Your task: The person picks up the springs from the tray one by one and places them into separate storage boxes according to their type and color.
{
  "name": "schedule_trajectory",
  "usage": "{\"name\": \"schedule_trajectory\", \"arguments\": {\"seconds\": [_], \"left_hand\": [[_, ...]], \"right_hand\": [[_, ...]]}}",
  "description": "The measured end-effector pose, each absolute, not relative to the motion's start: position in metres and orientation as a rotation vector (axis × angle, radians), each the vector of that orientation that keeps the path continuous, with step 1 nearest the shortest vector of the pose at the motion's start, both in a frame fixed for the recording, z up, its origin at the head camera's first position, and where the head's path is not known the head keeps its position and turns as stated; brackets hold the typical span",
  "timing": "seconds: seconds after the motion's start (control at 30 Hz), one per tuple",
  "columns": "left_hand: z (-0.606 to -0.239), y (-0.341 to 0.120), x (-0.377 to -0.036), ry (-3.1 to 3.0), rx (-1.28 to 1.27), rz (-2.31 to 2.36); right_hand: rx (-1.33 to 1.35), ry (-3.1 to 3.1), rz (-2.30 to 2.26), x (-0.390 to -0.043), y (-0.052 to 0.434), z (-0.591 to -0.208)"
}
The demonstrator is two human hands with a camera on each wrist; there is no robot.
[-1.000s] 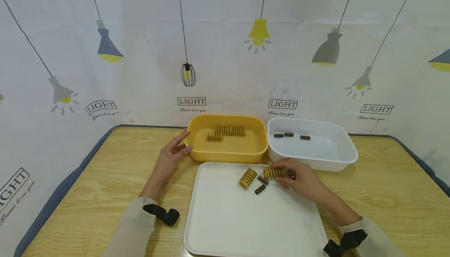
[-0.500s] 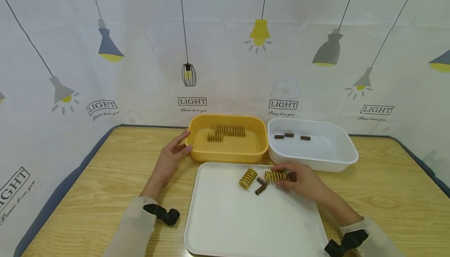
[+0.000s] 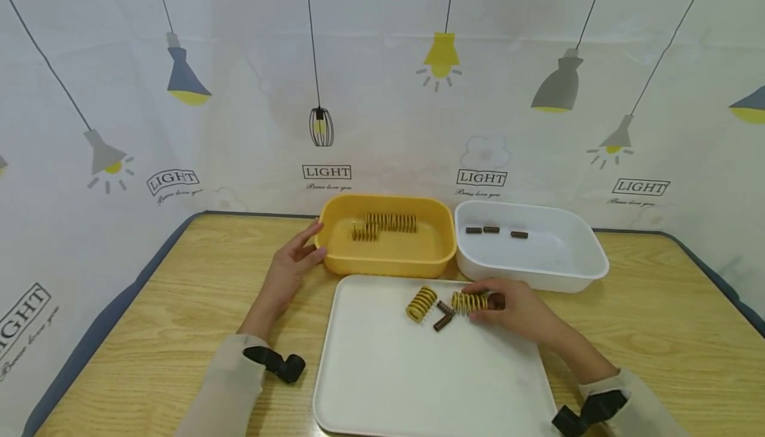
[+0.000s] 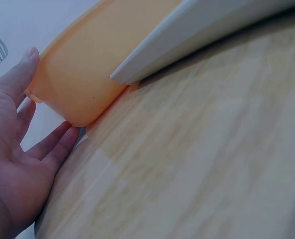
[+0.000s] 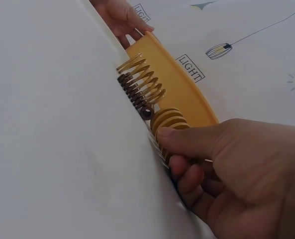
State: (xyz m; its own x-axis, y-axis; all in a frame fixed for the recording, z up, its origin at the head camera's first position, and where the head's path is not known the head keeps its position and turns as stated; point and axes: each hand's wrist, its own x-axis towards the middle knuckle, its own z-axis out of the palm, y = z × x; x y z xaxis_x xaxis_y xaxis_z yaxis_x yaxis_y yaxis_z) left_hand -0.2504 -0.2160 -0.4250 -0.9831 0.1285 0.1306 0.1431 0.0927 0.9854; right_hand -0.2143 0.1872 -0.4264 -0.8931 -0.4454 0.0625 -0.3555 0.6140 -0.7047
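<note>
A yellow spring [image 3: 469, 301] lies on the far part of the white tray [image 3: 382, 384], and the right hand [image 3: 517, 308] grips it with curled fingers and thumb. Just left of it lie two small dark springs [image 3: 443, 315] and a second yellow spring [image 3: 421, 303]. The left hand [image 3: 291, 269] rests with straight fingers against the left end of the yellow bin [image 3: 387, 261] on the tabletop [image 3: 179, 304]. It holds nothing.

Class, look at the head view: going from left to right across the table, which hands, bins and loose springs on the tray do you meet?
left hand → yellow bin → yellow spring → small dark spring → right hand, holding another yellow spring → white bin.
</note>
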Motion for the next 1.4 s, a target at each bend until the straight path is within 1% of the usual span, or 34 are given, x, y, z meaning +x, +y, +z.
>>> {"name": "schedule_trajectory", "arguments": {"seconds": [0.17, 0.47, 0.6, 0.83, 1.1, 1.27, 1.4], "left_hand": [[-0.423, -0.215, -0.251, -2.313, -0.304, -2.080], [-0.442, -0.218, -0.267, -2.326, -0.303, -2.019], [-0.443, -0.219, -0.266, -2.322, -0.304, -2.022], [-0.423, -0.215, -0.251, -2.323, -0.311, -2.062], [-0.445, -0.221, -0.264, -2.295, -0.293, -2.078], [-0.444, -0.221, -0.263, -2.276, -0.299, -2.087], [-0.434, -0.219, -0.256, -2.269, -0.314, -2.115]], "right_hand": [[-0.681, 2.708, -1.155, -0.213, 0.188, -0.424], [-0.699, 2.662, -1.180, -0.216, 0.192, -0.422], [-0.696, 2.629, -1.195, -0.217, 0.193, -0.423], [-0.630, 2.595, -1.208, -0.217, 0.192, -0.424], [-0.618, 2.590, -1.223, -0.218, 0.191, -0.426], [-0.620, 2.580, -1.243, -0.218, 0.192, -0.425], [-0.627, 2.589, -1.258, -0.217, 0.193, -0.422]]}}
